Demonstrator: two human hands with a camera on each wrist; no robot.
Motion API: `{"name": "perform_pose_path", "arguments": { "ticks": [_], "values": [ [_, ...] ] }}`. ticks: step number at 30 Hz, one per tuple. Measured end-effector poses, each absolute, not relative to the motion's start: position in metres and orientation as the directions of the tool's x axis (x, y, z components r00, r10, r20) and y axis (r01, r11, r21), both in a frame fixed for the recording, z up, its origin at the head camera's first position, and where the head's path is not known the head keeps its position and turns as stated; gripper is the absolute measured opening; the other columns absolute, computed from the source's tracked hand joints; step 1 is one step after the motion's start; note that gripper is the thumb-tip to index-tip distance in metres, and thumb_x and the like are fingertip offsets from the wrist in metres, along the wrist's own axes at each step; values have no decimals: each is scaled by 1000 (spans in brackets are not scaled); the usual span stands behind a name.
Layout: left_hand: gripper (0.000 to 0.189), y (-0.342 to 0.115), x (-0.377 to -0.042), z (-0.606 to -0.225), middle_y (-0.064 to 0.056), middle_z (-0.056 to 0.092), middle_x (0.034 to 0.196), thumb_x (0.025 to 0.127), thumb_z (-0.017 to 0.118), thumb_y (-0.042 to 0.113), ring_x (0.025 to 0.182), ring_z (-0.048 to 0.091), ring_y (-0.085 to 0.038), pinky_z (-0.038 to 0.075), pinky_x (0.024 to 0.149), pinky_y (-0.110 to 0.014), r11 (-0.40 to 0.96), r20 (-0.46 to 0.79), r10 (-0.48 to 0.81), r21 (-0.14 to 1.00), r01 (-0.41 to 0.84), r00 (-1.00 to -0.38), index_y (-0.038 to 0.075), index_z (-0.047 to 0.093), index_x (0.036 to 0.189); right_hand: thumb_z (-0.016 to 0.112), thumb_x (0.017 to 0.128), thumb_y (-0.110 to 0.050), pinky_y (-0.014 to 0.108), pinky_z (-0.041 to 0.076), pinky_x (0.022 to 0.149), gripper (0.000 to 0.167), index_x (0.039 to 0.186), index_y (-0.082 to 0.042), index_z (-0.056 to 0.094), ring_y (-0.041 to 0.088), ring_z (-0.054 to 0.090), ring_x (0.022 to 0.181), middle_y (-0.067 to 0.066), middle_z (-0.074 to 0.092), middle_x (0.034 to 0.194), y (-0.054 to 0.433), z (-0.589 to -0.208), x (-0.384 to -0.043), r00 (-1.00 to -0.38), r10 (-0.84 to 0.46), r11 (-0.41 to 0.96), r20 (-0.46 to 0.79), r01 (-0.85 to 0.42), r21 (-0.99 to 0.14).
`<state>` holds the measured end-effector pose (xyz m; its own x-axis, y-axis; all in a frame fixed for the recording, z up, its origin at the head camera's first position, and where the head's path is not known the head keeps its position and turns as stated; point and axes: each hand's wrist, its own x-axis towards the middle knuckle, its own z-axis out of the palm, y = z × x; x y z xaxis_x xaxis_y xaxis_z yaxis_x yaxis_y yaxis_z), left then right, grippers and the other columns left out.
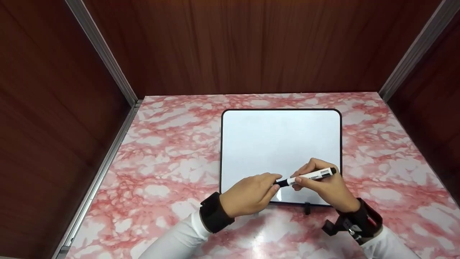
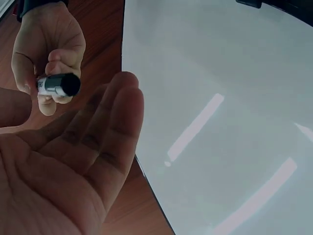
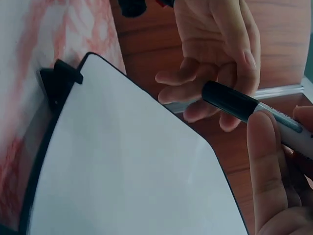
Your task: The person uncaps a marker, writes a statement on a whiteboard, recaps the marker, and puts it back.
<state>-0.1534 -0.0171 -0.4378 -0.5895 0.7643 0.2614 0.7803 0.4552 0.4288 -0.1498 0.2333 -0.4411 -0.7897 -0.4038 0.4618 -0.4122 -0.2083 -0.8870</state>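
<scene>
A white marker (image 1: 312, 176) with a black cap (image 3: 227, 100) is pinched between the thumb and fingers of my right hand (image 1: 332, 189). The marker lies nearly level above the lower part of a white dry-erase board (image 1: 276, 140), cap end to the left. My left hand (image 1: 249, 193) is close by that cap. Its fingers (image 2: 124, 112) are extended and loosely bent, with the thumb held apart; in the left wrist view the cap shows beyond them, not gripped. The board, black-rimmed with rounded corners, has its lower left corner hidden behind my left hand.
A small black clip-like foot (image 1: 307, 208) sticks out from the board's lower edge. The table (image 1: 161, 162) has a red and white marbled top. Dark wood panels (image 1: 251, 46) enclose it at the back and sides, with metal rails (image 1: 107, 54) at the corners.
</scene>
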Motion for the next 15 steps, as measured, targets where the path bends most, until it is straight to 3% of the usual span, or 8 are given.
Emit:
{"name": "perform_pose_path", "arguments": {
  "ticks": [9,12,15],
  "values": [
    [27,-14,-153,-448,6,46,89,107,31,26,74,44,-6,39,62,-15,395,285,807,390,831,-517,9,49,114,59,83,23,39,58,73,16,91,11,54,35,67,85,34,62,101,225,-446,-142,-782,-419,-236,462,-397,-887],
    [24,-16,-153,-448,6,44,84,107,29,24,69,42,-6,37,58,-15,393,300,812,354,849,-501,9,47,109,62,82,21,37,58,77,21,100,13,54,34,66,91,33,62,104,224,-443,-140,-781,-431,-205,452,-403,-892],
    [21,-19,-154,-447,5,42,77,107,30,23,63,40,-7,36,53,-16,398,325,808,312,863,-491,9,46,106,62,81,22,35,57,78,37,116,17,50,35,64,97,35,60,106,227,-438,-140,-771,-416,-187,483,-447,-875]
  ]
}}
